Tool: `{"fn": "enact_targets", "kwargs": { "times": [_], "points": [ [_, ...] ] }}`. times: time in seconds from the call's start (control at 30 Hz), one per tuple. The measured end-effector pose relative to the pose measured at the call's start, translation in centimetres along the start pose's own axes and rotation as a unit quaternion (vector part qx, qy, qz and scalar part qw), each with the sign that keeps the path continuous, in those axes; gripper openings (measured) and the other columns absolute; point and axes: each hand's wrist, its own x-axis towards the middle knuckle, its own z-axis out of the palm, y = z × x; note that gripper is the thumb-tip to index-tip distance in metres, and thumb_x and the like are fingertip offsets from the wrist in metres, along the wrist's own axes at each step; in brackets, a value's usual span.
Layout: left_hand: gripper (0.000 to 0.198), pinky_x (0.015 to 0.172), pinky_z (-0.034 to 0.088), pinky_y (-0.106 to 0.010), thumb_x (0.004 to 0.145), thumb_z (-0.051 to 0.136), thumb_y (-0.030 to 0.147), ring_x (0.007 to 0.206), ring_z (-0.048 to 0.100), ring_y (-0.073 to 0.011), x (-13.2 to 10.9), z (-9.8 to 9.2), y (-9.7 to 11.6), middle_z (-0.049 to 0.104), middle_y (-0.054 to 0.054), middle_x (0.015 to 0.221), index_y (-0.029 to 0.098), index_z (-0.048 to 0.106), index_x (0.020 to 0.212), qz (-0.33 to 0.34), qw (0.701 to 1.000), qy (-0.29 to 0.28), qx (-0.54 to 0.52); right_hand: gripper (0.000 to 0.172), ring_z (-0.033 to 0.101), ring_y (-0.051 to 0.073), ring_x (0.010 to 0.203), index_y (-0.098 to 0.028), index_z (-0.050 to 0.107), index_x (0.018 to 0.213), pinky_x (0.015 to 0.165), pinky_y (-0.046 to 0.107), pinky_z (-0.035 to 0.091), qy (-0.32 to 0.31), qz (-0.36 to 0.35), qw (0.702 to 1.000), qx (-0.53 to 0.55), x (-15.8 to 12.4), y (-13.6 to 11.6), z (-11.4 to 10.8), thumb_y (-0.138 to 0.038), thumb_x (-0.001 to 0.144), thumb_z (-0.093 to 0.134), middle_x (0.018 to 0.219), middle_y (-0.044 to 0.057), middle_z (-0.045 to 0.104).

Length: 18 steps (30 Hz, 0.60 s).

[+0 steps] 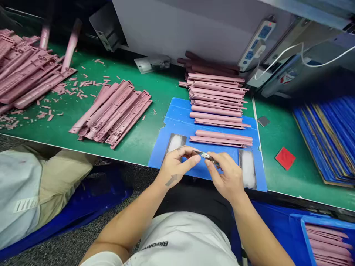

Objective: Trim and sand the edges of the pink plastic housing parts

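My left hand [179, 162] and my right hand [226, 173] meet above the front edge of the blue sheet [183, 111]. Between them is a small dark tool [205, 155] with a shiny metal part, its exact kind unclear. My right thumb and fingers pinch one end, while my left fingers close on the other. Just beyond the hands, a pair of pink plastic strips [222, 138] lies crosswise on the sheet. Farther back, several similar pink strips [217, 96] form a row. A pale pad [247, 168] with dark edges lies beside my right hand, another [176, 142] behind my left.
Pink parts are bundled [116, 114] at left, beyond them a larger heap [24, 74] with scattered scraps [80, 90]. A red square [285, 158] and stacked blue sheets [327, 144] lie right. A blue bin [303, 225] holds pink strips. A person [19, 195] sits at left.
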Motion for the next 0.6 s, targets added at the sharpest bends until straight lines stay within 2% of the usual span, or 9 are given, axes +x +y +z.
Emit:
{"fn": "enact_targets", "kwargs": {
  "times": [0.2,0.33,0.47,0.6],
  "points": [
    [0.020,0.084,0.055,-0.026,0.089,0.086,0.038,0.085,0.068,-0.0136,-0.1,1.0,-0.1,0.078,-0.004,0.092,0.019,0.082,0.092,-0.019,0.998,0.024,-0.047,0.028,0.073,0.018,0.089,-0.022,0.069,0.131,0.077,0.031,0.062,-0.002,0.002,1.000,0.027,-1.1,0.4,0.8,-0.017,0.104,0.069,0.106,0.007,0.076],
    [0.017,0.083,0.053,-0.026,0.088,0.087,0.036,0.083,0.066,-0.0130,-0.2,1.1,-0.1,0.076,-0.003,0.089,0.019,0.082,0.091,-0.037,0.997,0.028,-0.059,0.028,0.073,0.018,0.089,-0.022,0.069,0.130,0.078,0.032,0.062,-0.002,0.008,1.000,0.027,-1.5,0.6,1.1,-0.017,0.103,0.070,0.106,0.007,0.076],
    [0.022,0.084,0.051,-0.026,0.088,0.087,0.039,0.083,0.064,-0.0127,-0.2,1.0,-0.3,0.075,-0.003,0.089,0.018,0.081,0.089,-0.056,0.996,0.035,-0.067,0.026,0.073,0.018,0.089,-0.021,0.069,0.129,0.079,0.032,0.061,0.001,-0.003,1.000,0.012,-1.6,0.7,1.3,-0.017,0.103,0.070,0.105,0.007,0.076],
    [0.035,0.081,0.051,-0.026,0.086,0.086,0.049,0.079,0.062,-0.0127,0.0,1.3,-0.4,0.072,-0.004,0.084,0.015,0.079,0.085,-0.064,0.995,0.040,-0.070,0.024,0.072,0.017,0.087,-0.021,0.069,0.128,0.080,0.031,0.059,0.003,-0.014,1.000,0.000,-1.7,1.0,1.4,-0.017,0.105,0.068,0.102,0.006,0.074]
  ]
}}
